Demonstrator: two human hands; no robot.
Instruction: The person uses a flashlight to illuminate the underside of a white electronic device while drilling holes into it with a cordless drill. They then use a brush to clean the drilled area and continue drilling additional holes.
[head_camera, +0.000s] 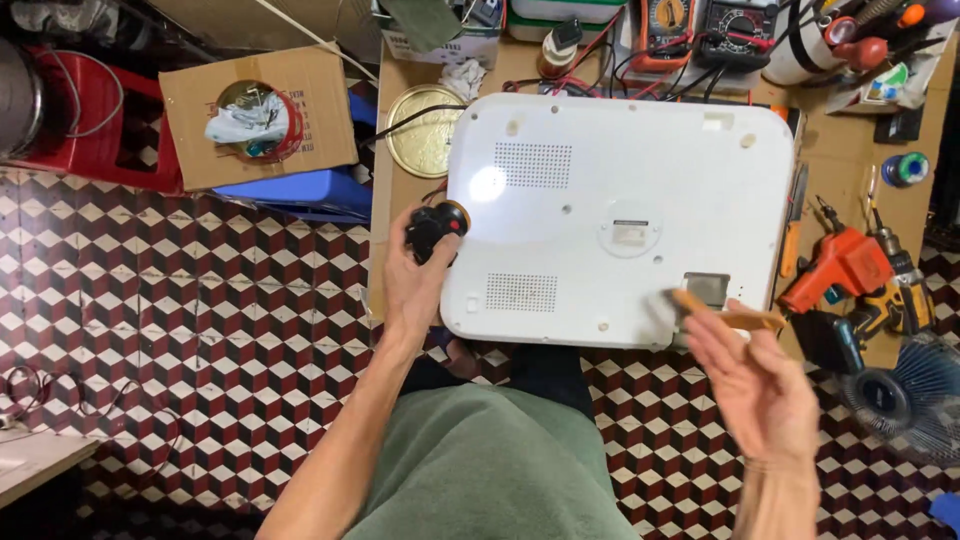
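Head view: white device casing (620, 215) lies back side up on brown workbench (400, 270), long axis left-right, filling the bench middle. Floor (200, 330) has red-white cube-pattern tiles; cardboard box (260, 115) left, orange drill (840, 265) right, multimeters (700, 30) behind. Left hand (420, 280) fingers clamped on small black-red part (435, 228) at casing's left edge. Right hand (750, 375) pinches wooden-handled tool (725, 312) over casing's lower right corner, other fingers loosely spread.
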